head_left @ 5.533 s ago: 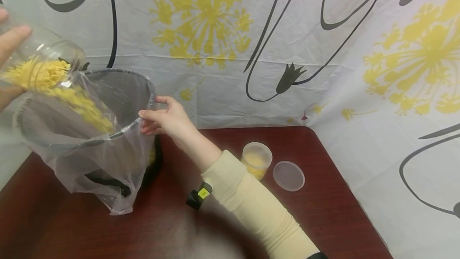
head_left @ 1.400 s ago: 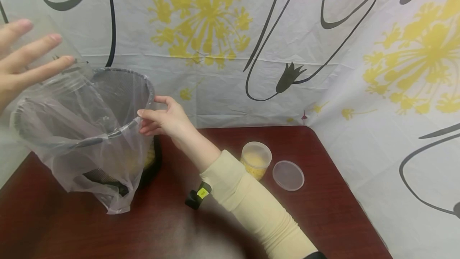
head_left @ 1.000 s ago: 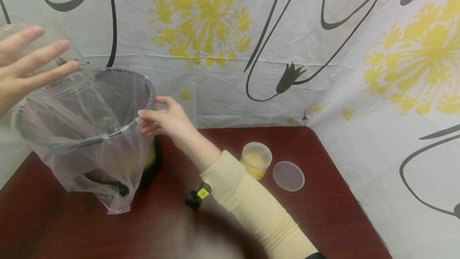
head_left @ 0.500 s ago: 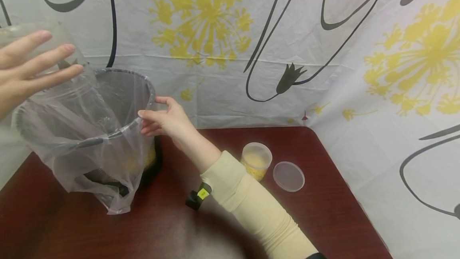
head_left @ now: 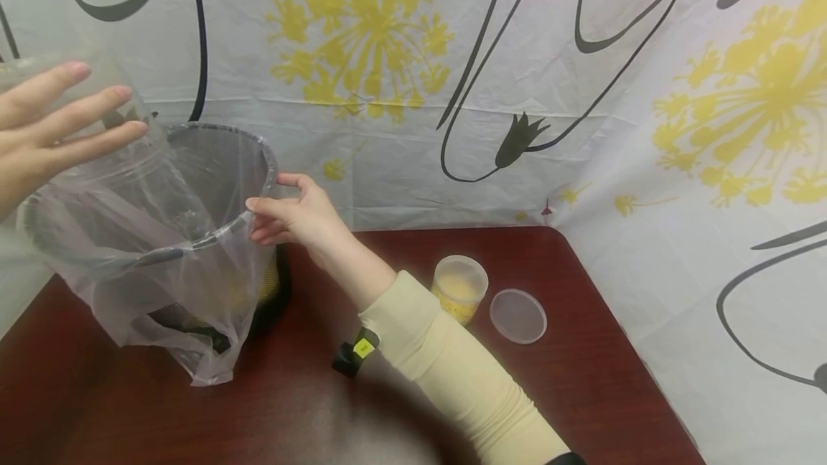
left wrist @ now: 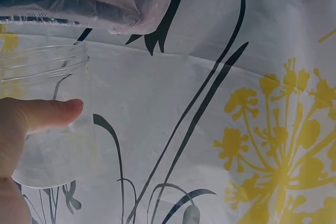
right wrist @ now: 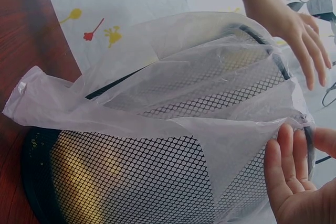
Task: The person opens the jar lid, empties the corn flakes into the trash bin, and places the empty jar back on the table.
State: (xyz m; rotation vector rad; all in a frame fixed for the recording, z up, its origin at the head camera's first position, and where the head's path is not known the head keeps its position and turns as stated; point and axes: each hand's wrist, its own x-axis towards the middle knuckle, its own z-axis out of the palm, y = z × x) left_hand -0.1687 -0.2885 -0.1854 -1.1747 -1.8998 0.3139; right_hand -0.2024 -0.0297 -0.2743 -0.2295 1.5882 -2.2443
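A clear jar (head_left: 145, 146) tilts mouth-down over the left side of a black wire-mesh wastebasket (right wrist: 131, 166). My left hand (head_left: 58, 124) grips the jar from the side, its thumb across the glass in the left wrist view; no yellow pieces show inside. A thin translucent bag (head_left: 213, 361) lines the basket and hangs over its rim. At the rim's right side, my right hand (head_left: 300, 214) pinches the bag against the edge, thumb outside view of the palm. Yellow pieces (right wrist: 79, 182) show through the mesh low in the basket.
On the dark red table (head_left: 310, 407), a small translucent tub (head_left: 461, 307) with yellow pieces stands right of the basket. Its round lid (head_left: 519, 316) lies beside it. A patterned cloth (head_left: 400, 185) hangs behind and on the right.
Earlier, yellow pieces poured from the jar into the basket; now none are visible in it. The left hand has tipped the jar further, then lowered it slightly. The right hand stays put.
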